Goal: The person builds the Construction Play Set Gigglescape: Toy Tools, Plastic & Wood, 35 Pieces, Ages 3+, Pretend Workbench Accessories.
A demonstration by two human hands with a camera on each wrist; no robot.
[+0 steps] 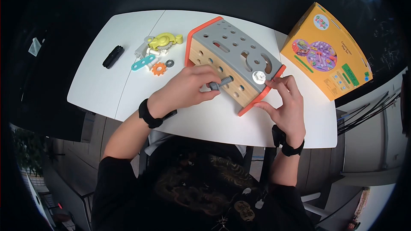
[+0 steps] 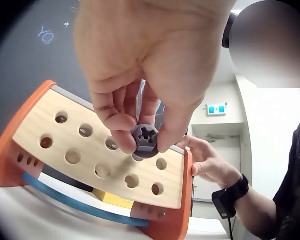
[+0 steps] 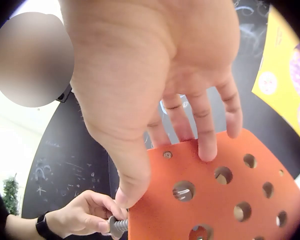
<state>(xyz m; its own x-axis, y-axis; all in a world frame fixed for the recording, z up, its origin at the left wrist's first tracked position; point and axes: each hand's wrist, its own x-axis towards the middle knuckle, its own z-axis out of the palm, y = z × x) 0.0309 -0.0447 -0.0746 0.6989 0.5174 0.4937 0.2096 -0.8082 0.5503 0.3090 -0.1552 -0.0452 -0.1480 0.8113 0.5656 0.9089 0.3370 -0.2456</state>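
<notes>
bolt point(image 1: 221, 83), grey and threaded, in the left hand point(image 1: 188, 87): pinches it narrowly by the hexagonal head, between thumb and fingertips, and points the shank at the holed wooden front panel point(image 2: 90, 147) of the toy frame point(image 1: 234, 55). cannot tell about the tip: inside a hole or just short of one. spreads the right hand point(image 1: 289, 106) wide at the orange end panel point(image 3: 215, 202), with fingertips over the upper edge and the thumb apart, near the front edge. holds the bolt well left of the right hand, just before the frame, on the near side of the white bench point(image 1: 214, 130). near the right fingertips, a white hexagonal piece point(image 1: 258, 77) atop the frame.
</notes>
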